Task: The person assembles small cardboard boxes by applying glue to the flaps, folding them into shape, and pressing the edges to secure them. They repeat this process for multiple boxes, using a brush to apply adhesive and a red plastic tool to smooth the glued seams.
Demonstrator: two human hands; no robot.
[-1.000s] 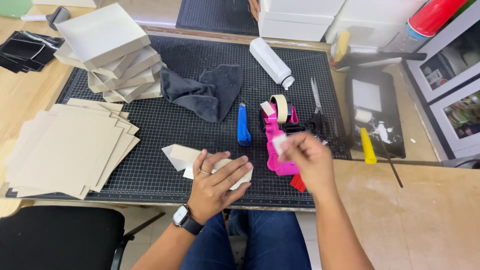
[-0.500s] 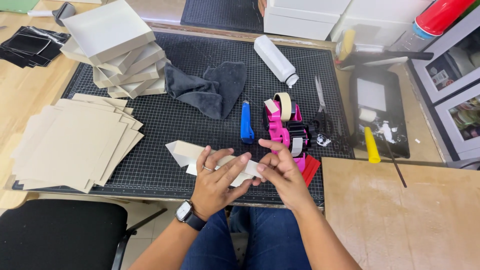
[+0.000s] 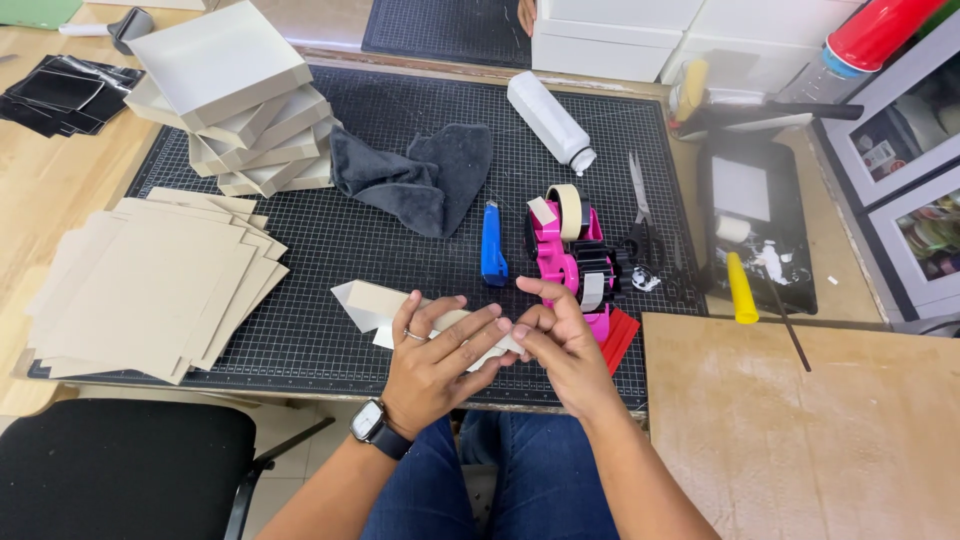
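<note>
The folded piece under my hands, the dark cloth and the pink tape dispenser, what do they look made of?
Folded piece: probably greyboard or thin card, matte beige, crisp creases. Dark cloth: soft fabric, maybe microfibre, limp and rumpled. Pink tape dispenser: likely moulded plastic, smooth with a slight sheen.

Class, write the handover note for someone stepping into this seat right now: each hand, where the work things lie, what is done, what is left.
Left hand: flat on the folded card piece, pinning it to the black cutting mat.
Right hand: fingertips meet the left hand's at the piece's right end; whether they pinch tape cannot be told.
Pink tape dispenser just beyond the right hand; blue utility knife beside it.
Done: stack of formed box trays, far left.
Left: pile of flat card sheets, near left.
</note>
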